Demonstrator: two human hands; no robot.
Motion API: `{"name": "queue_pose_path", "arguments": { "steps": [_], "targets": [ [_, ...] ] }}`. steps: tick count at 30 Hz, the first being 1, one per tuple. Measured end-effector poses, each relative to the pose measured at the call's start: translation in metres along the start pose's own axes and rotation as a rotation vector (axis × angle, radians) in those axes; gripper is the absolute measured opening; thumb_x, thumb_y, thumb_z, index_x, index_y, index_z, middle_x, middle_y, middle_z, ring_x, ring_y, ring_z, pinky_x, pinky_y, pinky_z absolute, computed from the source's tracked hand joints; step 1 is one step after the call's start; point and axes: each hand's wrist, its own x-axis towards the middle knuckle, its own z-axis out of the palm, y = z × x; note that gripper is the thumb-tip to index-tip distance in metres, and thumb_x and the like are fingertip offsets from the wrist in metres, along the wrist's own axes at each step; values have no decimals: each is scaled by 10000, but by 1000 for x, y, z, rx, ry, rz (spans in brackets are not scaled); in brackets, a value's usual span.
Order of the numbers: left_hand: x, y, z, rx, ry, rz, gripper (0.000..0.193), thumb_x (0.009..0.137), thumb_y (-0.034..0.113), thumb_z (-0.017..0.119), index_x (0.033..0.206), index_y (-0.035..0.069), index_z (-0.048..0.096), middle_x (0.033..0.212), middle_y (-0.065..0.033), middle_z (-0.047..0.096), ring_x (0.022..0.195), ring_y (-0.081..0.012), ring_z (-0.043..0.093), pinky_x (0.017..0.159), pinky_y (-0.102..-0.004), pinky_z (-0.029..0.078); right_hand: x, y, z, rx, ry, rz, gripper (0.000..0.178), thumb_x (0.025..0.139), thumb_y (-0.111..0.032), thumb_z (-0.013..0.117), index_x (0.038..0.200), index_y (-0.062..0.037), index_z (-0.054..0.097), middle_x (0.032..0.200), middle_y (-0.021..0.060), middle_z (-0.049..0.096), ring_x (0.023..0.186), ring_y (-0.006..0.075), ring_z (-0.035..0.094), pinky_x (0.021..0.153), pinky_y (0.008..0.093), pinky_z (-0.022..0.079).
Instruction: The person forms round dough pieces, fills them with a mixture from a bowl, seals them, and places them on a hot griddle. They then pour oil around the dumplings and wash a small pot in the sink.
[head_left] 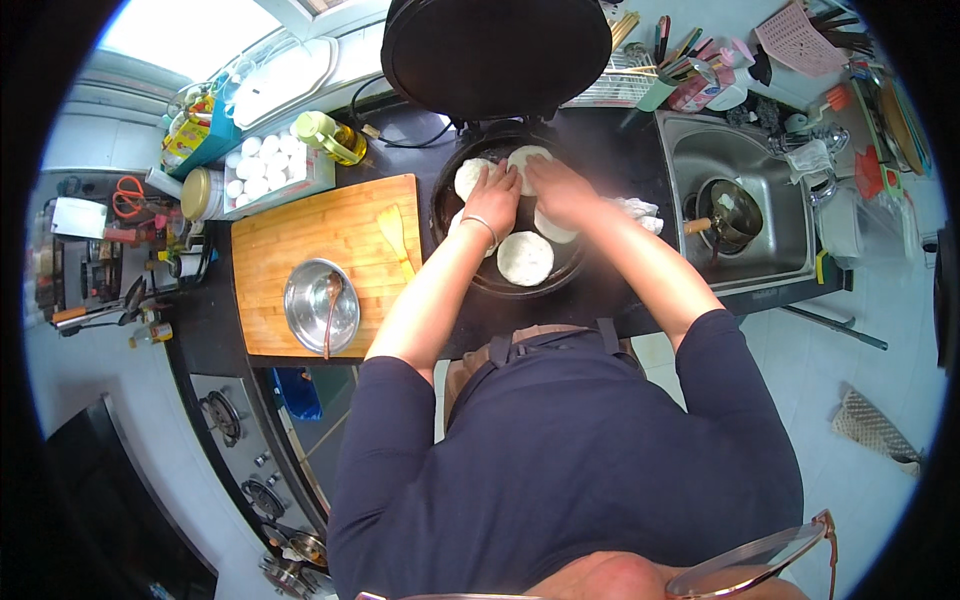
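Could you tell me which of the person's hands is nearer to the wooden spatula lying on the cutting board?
Left. The left hand is in the black pan, just right of the wooden spatula. The right hand is farther right, beyond the left hand.

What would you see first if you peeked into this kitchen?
First, the two hands, left hand and right hand, pressing on pale round dough cakes in the black round griddle pan at the middle of the counter, its big lid tipped up behind. Left of it lies a wooden cutting board holding a shiny steel bowl; on the right is a sink with a pot in it.
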Motion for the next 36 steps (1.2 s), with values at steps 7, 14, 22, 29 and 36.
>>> {"name": "queue_pose_path", "arguments": {
  "steps": [7,14,22,29,36],
  "targets": [
    [-1,-7,-9,-79,45,34,385,776,65,487,1158,26,521,1243,-130,490,1278,-300,330,1053,-465,241,6,17,8,407,185,51,424,773,-113,503,1173,27,509,1276,205,454,1200,319,419,1006,365,341],
    [8,-8,2,-50,68,17,419,780,75,498,1196,29,498,1301,-130,448,1286,-299,314,1056,-455,241,-3,3,-10,127,148,111,436,760,-74,466,1182,32,491,1273,202,451,1196,302,422,1005,361,337],
    [35,-20,-17,-46,53,-91,334,751,60,502,1074,29,579,1160,-137,553,1195,-324,418,987,-454,326,11,-9,-48,97,-150,254,336,753,-63,452,1060,15,563,1178,156,517,1134,292,458,952,359,373],
    [7,-51,-40,-304,363,-239,285,741,5,489,994,13,620,1047,-163,603,997,-324,548,867,-387,440,12,-2,0,37,165,-48,396,790,-108,483,1171,-3,505,1338,139,404,1268,263,344,1033,373,294],
    [-29,-55,-44,-303,217,-293,286,808,16,470,1063,22,598,1098,-177,582,1024,-332,543,893,-367,433,28,-7,-8,151,120,74,352,744,-93,516,1079,2,561,1246,165,490,1217,289,411,1013,371,324]
  ]
}}
